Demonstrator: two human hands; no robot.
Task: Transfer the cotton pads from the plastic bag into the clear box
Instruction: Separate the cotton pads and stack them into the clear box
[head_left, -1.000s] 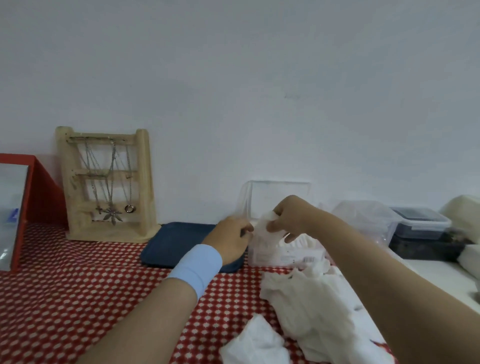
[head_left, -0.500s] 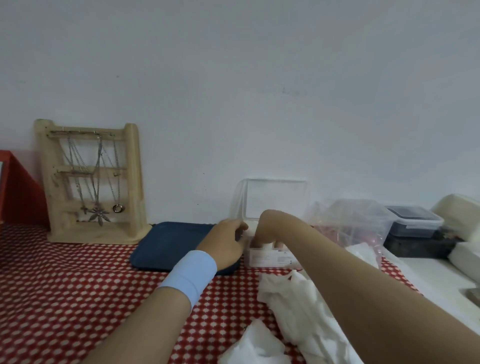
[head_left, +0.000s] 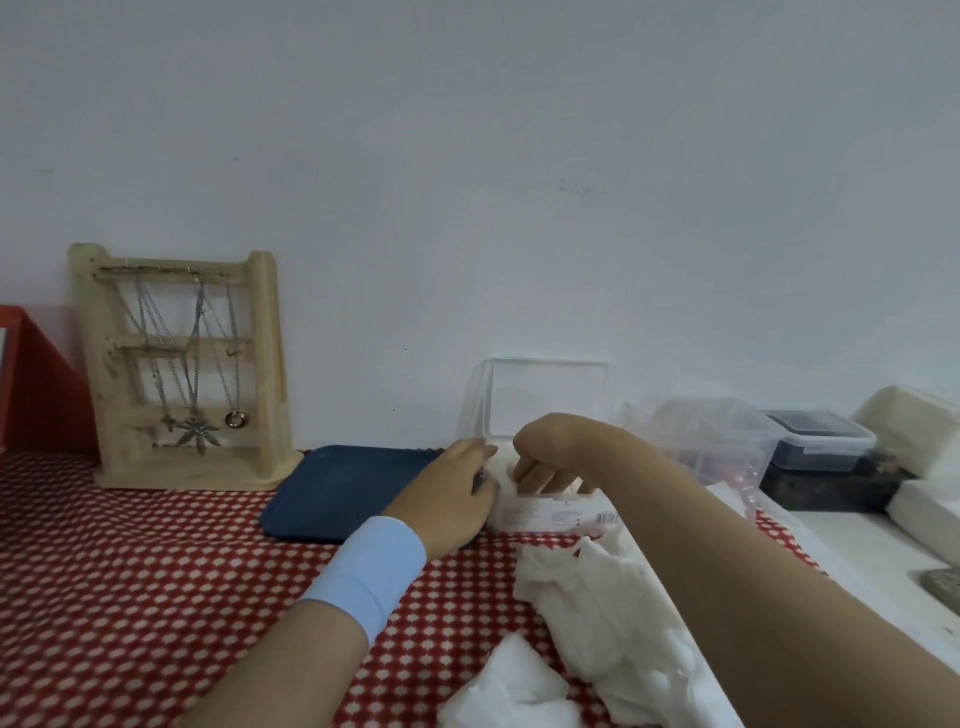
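Head view: right hand (head_left: 550, 452) fingers curled down inside clear rectangular plastic box (head_left: 550, 515), pinch on white cotton pads (head_left: 502, 466) unclear; left hand (head_left: 448, 499) cupped against box's left wall, grip unclear.

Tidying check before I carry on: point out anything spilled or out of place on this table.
Loose white cotton material lies in crumpled heaps on the red chequered cloth, in front of the clear box rather than inside it. Nothing else looks spilled or damaged.
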